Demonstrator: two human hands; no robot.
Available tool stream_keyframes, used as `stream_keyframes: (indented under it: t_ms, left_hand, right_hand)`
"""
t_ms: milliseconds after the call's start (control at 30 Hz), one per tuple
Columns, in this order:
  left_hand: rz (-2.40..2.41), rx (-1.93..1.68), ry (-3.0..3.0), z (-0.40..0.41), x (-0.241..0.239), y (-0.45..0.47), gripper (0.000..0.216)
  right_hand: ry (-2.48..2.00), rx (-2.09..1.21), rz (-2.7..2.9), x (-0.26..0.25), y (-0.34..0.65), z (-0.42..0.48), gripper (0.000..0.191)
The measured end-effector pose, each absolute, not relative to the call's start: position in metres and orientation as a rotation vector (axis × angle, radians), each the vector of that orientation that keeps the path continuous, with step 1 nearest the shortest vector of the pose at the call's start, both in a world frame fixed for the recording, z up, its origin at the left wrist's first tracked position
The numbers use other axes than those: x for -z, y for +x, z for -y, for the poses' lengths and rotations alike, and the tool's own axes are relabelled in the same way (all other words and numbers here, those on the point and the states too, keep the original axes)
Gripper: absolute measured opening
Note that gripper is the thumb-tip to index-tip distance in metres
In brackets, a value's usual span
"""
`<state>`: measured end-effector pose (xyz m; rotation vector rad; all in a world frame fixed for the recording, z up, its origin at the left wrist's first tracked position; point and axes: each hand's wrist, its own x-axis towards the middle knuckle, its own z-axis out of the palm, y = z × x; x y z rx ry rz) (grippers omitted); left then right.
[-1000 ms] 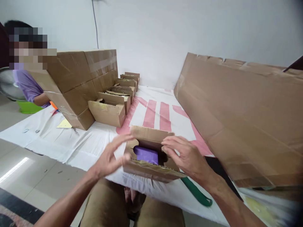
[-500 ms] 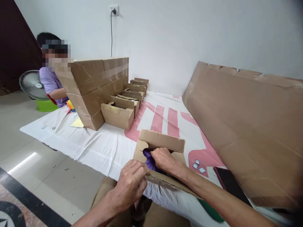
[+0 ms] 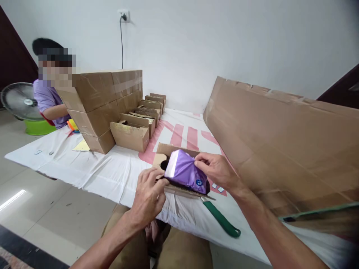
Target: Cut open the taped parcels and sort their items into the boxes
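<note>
My right hand (image 3: 217,170) pinches the crumpled top of a purple plastic packet (image 3: 186,170), which has a white band at its left end and a small blue round mark. The packet sits tilted and partly raised in an open cardboard box (image 3: 168,149) at the table's near edge. Fingers of my left hand (image 3: 150,194) close on the box's near left edge. What lies deeper in the box is hidden by the packet. Just in front of the box lies a tool with a green handle (image 3: 221,218); its metal end is mostly out of sight.
Stacked cardboard cartons (image 3: 98,91) stand at the left, with a row of open boxes (image 3: 130,134) beside them. A large cardboard sheet (image 3: 275,145) leans on the right. Beyond the cartons sits a person (image 3: 50,99) near a fan (image 3: 21,101). A white cloth (image 3: 98,168) covers the table.
My right hand has lifted the purple packet upward and to the right, from inside the box to its opening. The green handle has come into fuller view. My left hand stays on the box.
</note>
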<state>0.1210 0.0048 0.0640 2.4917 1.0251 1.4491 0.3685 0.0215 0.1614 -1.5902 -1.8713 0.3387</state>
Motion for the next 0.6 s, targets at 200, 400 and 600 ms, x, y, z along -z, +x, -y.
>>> stream_keyframes:
  t_ms: [200,400,600]
  left_hand:
    - [-0.97,-1.481,1.862,-0.004,-0.098,0.111,0.051]
    - [-0.755,-1.23,1.384,-0.012,-0.134,0.112,0.084]
    - [-0.679,-1.408,1.226,-0.009,-0.124,0.097,0.084]
  right_hand:
    - [-1.404,0.003,1.827,-0.198,0.358,0.009,0.019]
    - [-1.114,0.575,2.118,-0.202,0.313,0.035,0.025]
    - [-1.161,0.115,1.878,-0.186,0.322,0.046,0.054]
